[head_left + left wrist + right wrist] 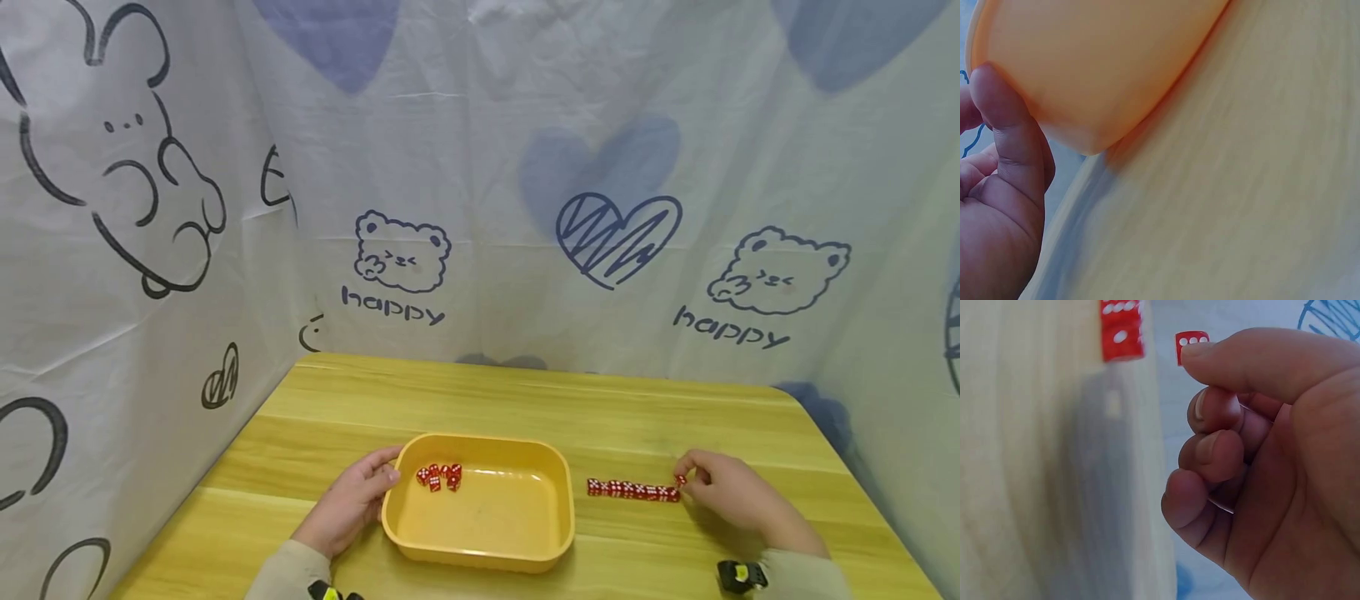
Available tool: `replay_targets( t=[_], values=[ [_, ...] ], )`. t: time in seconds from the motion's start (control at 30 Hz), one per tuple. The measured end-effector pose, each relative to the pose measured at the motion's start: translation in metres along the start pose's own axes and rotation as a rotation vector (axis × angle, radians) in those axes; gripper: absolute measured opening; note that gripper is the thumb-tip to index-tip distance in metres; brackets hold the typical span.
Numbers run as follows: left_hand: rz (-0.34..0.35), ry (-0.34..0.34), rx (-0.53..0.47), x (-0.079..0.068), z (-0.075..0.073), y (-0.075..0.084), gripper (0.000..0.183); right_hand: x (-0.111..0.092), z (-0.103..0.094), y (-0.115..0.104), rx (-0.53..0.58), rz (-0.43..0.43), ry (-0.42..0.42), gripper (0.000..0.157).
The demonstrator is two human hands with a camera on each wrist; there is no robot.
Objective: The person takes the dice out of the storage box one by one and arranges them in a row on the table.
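In the head view my left hand (352, 500) grips the left end of a yellow plastic tray (480, 555). The left wrist view has the thumb (1007, 119) against the tray's outer wall (1097, 69). Several red dice (435, 482) with white pips lie inside, toward the far left corner. To the right of the tray, more red dice form a straight row (633, 490) on the table. At the row's right end my right hand (738, 496) pinches one red die (1192, 342) between thumb and index finger, above the table. The other fingers are curled in toward the palm.
Beneath everything is a yellow wood-grain table (525, 400). White cloth (480, 167) printed with hearts, bears and lettering hangs behind it and at both sides. Black straps with yellow marks (741, 576) sit at both wrists.
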State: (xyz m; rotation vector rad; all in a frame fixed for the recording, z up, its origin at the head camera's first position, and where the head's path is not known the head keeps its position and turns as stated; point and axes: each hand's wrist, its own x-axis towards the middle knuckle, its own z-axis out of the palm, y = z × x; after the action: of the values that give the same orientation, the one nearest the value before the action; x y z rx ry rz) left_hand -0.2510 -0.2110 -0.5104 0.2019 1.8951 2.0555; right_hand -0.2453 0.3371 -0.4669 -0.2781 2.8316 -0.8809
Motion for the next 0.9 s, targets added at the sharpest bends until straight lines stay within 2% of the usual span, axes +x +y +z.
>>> replay_targets(
  t=[0.43,0.67,0.9],
  values=[
    [-0.003,-0.003,0.008,0.0,0.0,0.0,0.057,0.003,0.005,0.016,-0.021,0.043,-0.022,0.012],
    [0.0,-0.004,0.013,-0.001,0.0,0.0,0.057,0.004,0.007,0.018,-0.034,-0.002,-0.057,0.014],
    [0.002,-0.002,0.012,0.0,0.0,0.001,0.057,0.004,0.009,0.019,-0.031,-0.014,-0.054,0.014]
  ],
)
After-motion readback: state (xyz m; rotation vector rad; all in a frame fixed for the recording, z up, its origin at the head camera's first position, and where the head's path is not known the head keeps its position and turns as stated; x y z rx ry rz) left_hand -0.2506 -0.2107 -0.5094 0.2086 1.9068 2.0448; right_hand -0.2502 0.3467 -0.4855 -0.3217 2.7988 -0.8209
